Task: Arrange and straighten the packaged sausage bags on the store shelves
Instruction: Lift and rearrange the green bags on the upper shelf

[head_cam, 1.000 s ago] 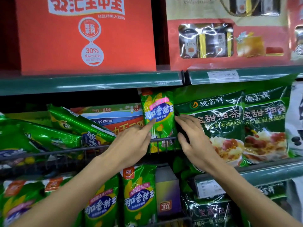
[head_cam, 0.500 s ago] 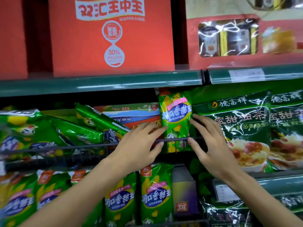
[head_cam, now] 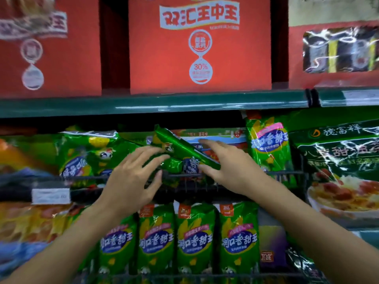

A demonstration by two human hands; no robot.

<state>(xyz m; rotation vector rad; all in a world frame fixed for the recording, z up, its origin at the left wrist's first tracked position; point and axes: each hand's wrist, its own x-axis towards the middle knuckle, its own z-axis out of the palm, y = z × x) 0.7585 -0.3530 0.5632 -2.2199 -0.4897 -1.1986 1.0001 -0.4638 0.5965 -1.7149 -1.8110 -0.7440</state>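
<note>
green and glossy, the tilted sausage bag [head_cam: 185,152] lies slantwise on the middle shelf, long axis falling rightward. it sits between both hands: left hand [head_cam: 131,177] spread just beside its upper end, right hand [head_cam: 223,167] open, thumb at its lower end, nearer.

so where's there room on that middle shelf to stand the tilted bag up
One gap: right of the tilted bag, before the upright bag, where a flat blue box shows. Left of it, bags crowd together. Both hands flank the tilted bag.
</note>
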